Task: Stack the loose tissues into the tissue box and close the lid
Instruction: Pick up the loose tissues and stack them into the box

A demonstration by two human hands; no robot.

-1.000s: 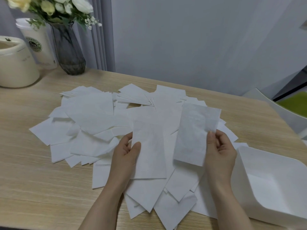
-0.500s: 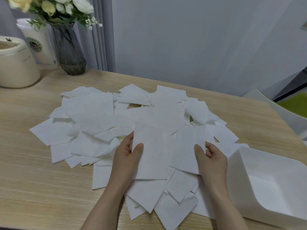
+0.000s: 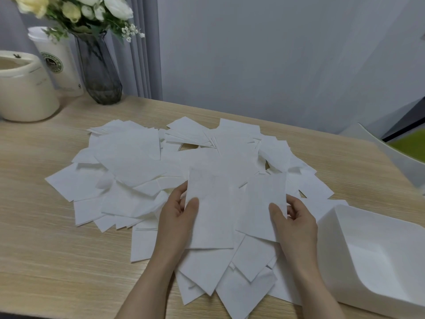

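Left hand (image 3: 178, 215) grip pinches a tissue (image 3: 210, 210), thumb on top; right hand (image 3: 293, 217) grip pinches another tissue (image 3: 261, 203). Both over pile (image 3: 128, 171) on desk (image 3: 46, 261). Open box (image 3: 377, 256) near right.

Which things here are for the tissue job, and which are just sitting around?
For the job: loose tissues, the tissue in the left hand, the tissue in the right hand, tissue box.
Just sitting: flower vase, paper cup, cream pot.

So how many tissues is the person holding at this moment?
2: one tissue in the left hand, one tissue in the right hand. More could be stacked behind either.
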